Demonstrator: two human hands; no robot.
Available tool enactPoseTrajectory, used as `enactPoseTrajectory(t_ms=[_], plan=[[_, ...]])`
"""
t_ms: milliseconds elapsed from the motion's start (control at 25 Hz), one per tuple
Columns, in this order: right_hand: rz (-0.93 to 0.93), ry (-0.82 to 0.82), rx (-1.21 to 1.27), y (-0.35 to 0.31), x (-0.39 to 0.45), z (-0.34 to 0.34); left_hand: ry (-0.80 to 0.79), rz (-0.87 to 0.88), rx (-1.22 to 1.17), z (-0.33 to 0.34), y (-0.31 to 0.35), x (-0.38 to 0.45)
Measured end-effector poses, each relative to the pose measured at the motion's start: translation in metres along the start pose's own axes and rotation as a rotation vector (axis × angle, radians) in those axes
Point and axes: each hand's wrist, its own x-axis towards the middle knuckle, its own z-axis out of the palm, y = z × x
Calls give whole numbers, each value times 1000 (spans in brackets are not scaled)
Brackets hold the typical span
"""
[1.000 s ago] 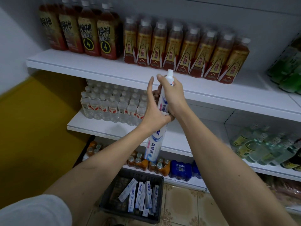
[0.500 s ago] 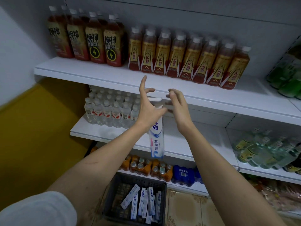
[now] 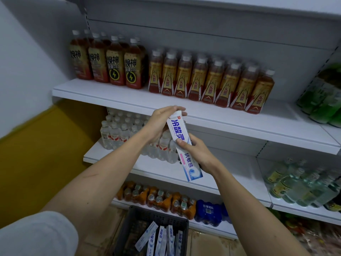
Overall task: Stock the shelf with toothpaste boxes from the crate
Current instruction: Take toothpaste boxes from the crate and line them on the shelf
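Right hand [image 3: 198, 154] fingers curled round the middle of the toothpaste box [image 3: 183, 145], thumb across its printed face — firm grip. Left hand [image 3: 162, 124] fingers straight, together, cupped over the box's top end. Box near upright, top tilted left, held in the air just in front of the front edge of the upper shelf [image 3: 230, 115], not on it. Drink bottles [image 3: 208, 80] line that shelf's back. Crate [image 3: 156, 217] on the floor below — more toothpaste boxes [image 3: 162, 239] inside it.
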Motion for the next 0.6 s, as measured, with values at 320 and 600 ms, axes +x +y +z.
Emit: enactPoseTrajectory(t_ms=[320, 600], plan=[[-22, -38, -43, -17, -19, -33, -77, 154, 280, 26, 26, -10], [-56, -77, -55, -31, -27, -60, -86, 204, 337, 47, 50, -10]])
